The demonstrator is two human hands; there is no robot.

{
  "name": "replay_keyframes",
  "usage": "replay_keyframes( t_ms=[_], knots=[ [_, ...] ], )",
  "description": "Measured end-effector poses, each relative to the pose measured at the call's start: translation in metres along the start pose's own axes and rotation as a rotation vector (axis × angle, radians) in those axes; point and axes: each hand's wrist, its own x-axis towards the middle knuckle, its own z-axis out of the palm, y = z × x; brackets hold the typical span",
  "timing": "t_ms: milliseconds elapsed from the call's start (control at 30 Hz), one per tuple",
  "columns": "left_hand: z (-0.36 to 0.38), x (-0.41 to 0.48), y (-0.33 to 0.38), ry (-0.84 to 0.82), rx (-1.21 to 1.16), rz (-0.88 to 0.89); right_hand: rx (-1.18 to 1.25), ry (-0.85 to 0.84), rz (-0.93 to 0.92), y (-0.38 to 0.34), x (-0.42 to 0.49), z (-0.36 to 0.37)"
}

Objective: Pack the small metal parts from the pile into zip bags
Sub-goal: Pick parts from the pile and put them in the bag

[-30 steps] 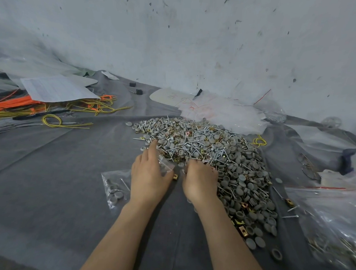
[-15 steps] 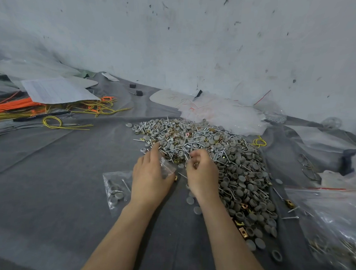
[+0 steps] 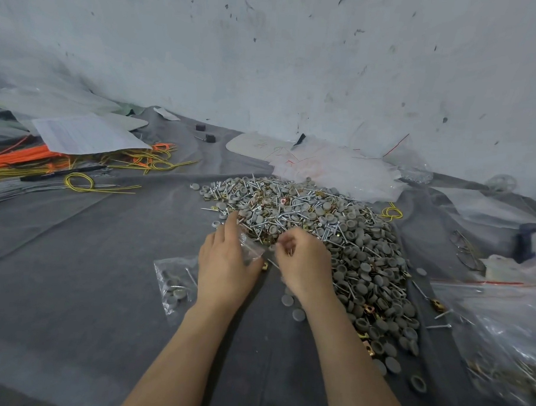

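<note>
**Two hands work the near edge of a heap of screws and caps**

We found the pile [image 3: 314,235] of grey caps, silver screws and brass-coloured clips spread on a grey cloth [image 3: 73,271]. Its long axis ran from far left to near right, and the near end trailed off beside the right forearm. A small zip bag [image 3: 175,286] lay flat just left of the pile's near edge, its long axis running from near left to far right, so its far end pointed at the heap. That end rose crumpled beside the fingers, and we could not tell whether the mouth stood open. Its near end held several grey caps and at least one screw.

The left hand [image 3: 224,268] lay palm down across the bag's middle, fingers straight and close together, tips reaching the first caps. Whether the thumb nipped the plastic we could not tell. The right hand [image 3: 304,265], just beside it, hung over the pile's edge, fingers curled and tips drawn together on a few thin parts [image 3: 290,250], which were blurred. Two loose caps [image 3: 298,314] lay on the cloth by the right wrist.

At the right edge a large clear bag [image 3: 499,351] held more screws and clips. Behind the pile lay a heap of clear bags [image 3: 338,172]. At far left a paper sheet [image 3: 85,133] covered orange and yellow wires [image 3: 32,158].
</note>
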Motion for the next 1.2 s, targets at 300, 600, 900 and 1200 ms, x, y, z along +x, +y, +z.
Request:
replay_keyframes(
  t_ms=[300, 600, 900, 1200],
  knots=[
    [0.000, 0.000, 0.000, -0.010, 0.020, -0.013, -0.262, -0.064, 0.054, 0.000, -0.003, 0.007],
    [0.003, -0.002, 0.002, -0.059, 0.021, 0.045, 0.556, 0.046, 0.161, -0.004, 0.002, 0.011],
    [0.000, -0.001, 0.002, -0.039, 0.008, 0.009, 0.126, 0.139, 0.058, 0.003, 0.004, -0.002],
    [0.000, -0.002, 0.003, -0.038, 0.013, 0.011, -0.348, -0.079, 0.258, 0.019, 0.005, -0.004]
  ],
)
